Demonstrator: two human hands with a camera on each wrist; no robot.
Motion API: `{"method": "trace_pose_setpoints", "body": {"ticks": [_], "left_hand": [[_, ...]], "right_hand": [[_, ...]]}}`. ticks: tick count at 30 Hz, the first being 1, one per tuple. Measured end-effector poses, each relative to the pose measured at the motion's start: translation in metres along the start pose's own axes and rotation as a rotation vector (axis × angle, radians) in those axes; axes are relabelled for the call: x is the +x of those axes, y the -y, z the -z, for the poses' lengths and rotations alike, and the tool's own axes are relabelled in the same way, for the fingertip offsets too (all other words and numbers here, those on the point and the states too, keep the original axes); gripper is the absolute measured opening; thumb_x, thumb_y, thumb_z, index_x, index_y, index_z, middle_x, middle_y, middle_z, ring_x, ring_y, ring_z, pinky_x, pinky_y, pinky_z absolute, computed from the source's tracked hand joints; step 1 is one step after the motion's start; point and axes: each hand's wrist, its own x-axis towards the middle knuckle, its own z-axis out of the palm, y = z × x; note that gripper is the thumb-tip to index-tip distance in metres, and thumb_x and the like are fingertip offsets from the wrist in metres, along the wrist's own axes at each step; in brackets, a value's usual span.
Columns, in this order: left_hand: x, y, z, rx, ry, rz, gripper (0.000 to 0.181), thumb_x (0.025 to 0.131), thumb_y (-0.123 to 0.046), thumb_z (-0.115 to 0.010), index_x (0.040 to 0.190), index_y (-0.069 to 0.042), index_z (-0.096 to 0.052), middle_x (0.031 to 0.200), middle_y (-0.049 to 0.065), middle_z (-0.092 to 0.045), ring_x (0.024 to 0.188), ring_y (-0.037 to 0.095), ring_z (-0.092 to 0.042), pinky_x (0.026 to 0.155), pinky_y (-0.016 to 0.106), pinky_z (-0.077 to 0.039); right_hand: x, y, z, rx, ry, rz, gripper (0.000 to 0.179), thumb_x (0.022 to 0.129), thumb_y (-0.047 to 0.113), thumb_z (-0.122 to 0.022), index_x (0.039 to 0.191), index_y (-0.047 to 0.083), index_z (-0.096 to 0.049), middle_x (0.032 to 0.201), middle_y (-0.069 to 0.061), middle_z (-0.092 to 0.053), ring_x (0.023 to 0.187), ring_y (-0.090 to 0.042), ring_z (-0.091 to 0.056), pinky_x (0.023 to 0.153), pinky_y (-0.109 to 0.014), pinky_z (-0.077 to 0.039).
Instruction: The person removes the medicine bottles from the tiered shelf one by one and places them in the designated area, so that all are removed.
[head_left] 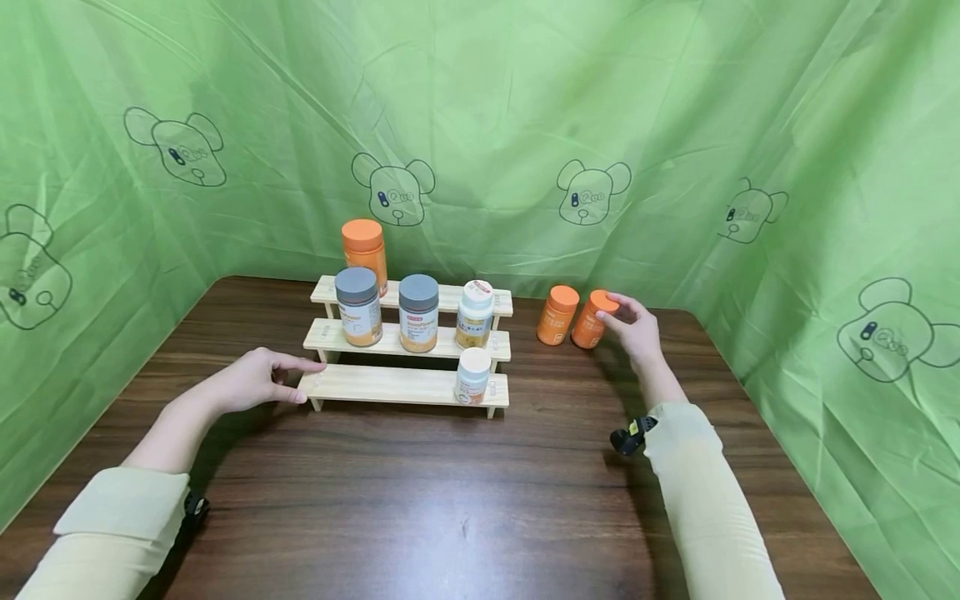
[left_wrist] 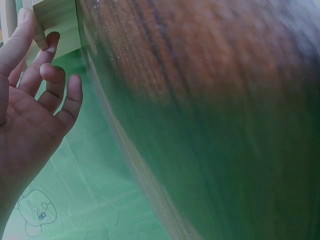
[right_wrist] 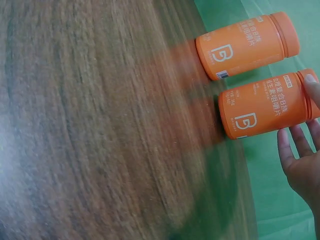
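Note:
A light wooden three-step display rack [head_left: 390,383] stands on the table. My left hand [head_left: 251,379] holds the left end of its lowest step, index finger at the back and thumb at the front. In the left wrist view, fingers [left_wrist: 45,50] touch the wood's edge. On the right, my right hand [head_left: 633,329] grips an orange bottle [head_left: 588,325] by its lid, thumb on the near side. A second orange bottle [head_left: 557,317] stands just left of it. In the right wrist view, both bottles show white lettering; whether the gripped one touches the table, I cannot tell.
An orange bottle [head_left: 363,254] is on the rack's top step. The middle step bears two grey-lidded bottles [head_left: 360,312] and a white-lidded bottle [head_left: 475,317]. A small white bottle [head_left: 472,379] stands at the lowest step's right end. Green curtains [head_left: 480,100] surround the brown table [head_left: 450,500].

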Motion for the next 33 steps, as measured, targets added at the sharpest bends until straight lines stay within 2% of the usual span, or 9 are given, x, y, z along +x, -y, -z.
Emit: {"method": "trace_pose_setpoints", "body": {"ticks": [5,10,13,19,21,27,33], "left_hand": [[0.000,0.001,-0.001,-0.008,0.002,0.001,0.051,0.074,-0.026,-0.080,0.122,-0.018,-0.066,0.057,-0.007,-0.037,0.050,0.005,-0.039,0.049,0.025,-0.036],[-0.001,0.001,-0.001,-0.009,0.002,-0.002,0.051,0.074,-0.025,-0.079,0.122,-0.018,-0.066,0.057,-0.007,-0.036,0.049,0.004,-0.038,0.048,0.024,-0.036],[-0.001,0.001,-0.001,-0.014,0.003,-0.003,0.051,0.074,-0.026,-0.079,0.122,-0.018,-0.066,0.057,-0.007,-0.035,0.048,0.003,-0.037,0.047,0.024,-0.036],[-0.001,0.000,-0.001,-0.025,0.006,0.003,0.052,0.074,-0.029,-0.079,0.123,-0.017,-0.065,0.057,-0.007,-0.035,0.048,0.004,-0.037,0.048,0.025,-0.036],[-0.001,0.000,-0.001,-0.023,0.007,0.002,0.053,0.074,-0.029,-0.079,0.123,-0.017,-0.065,0.057,-0.007,-0.035,0.048,0.004,-0.037,0.048,0.025,-0.036],[0.000,-0.001,-0.001,-0.013,0.005,0.006,0.052,0.073,-0.026,-0.080,0.123,-0.017,-0.065,0.057,-0.008,-0.036,0.048,0.004,-0.037,0.048,0.025,-0.037],[0.000,-0.002,0.000,-0.019,0.005,0.002,0.052,0.074,-0.027,-0.079,0.123,-0.017,-0.065,0.057,-0.008,-0.035,0.048,0.004,-0.036,0.048,0.025,-0.036]], "right_hand": [[-0.004,0.001,-0.002,-0.008,0.017,0.002,0.050,0.082,0.006,-0.072,0.128,-0.003,-0.055,0.121,-0.023,-0.055,0.111,-0.029,-0.051,0.073,-0.013,-0.044],[-0.004,-0.001,-0.003,0.005,0.031,0.004,0.051,0.083,0.006,-0.071,0.130,-0.004,-0.053,0.124,-0.027,-0.053,0.110,-0.026,-0.050,0.073,-0.013,-0.044],[0.001,-0.008,-0.002,0.020,0.026,-0.005,0.051,0.082,0.007,-0.072,0.129,-0.002,-0.054,0.122,-0.023,-0.055,0.107,-0.022,-0.051,0.073,-0.013,-0.044],[0.011,-0.022,0.002,0.012,0.034,-0.007,0.052,0.082,0.013,-0.074,0.130,0.005,-0.056,0.117,-0.005,-0.059,0.105,-0.011,-0.051,0.078,-0.014,-0.044],[0.013,-0.022,0.004,0.004,0.039,-0.001,0.052,0.082,0.014,-0.074,0.130,0.006,-0.056,0.119,-0.005,-0.059,0.106,-0.010,-0.052,0.080,-0.014,-0.043],[0.013,-0.004,0.009,-0.029,0.043,-0.003,0.056,0.083,0.016,-0.073,0.134,0.007,-0.052,0.133,-0.012,-0.053,0.119,-0.022,-0.048,0.088,-0.017,-0.041],[0.005,0.037,0.013,-0.050,0.090,-0.026,0.057,0.086,0.014,-0.069,0.137,0.005,-0.047,0.141,-0.015,-0.044,0.132,-0.028,-0.038,0.107,-0.038,-0.033]]}}
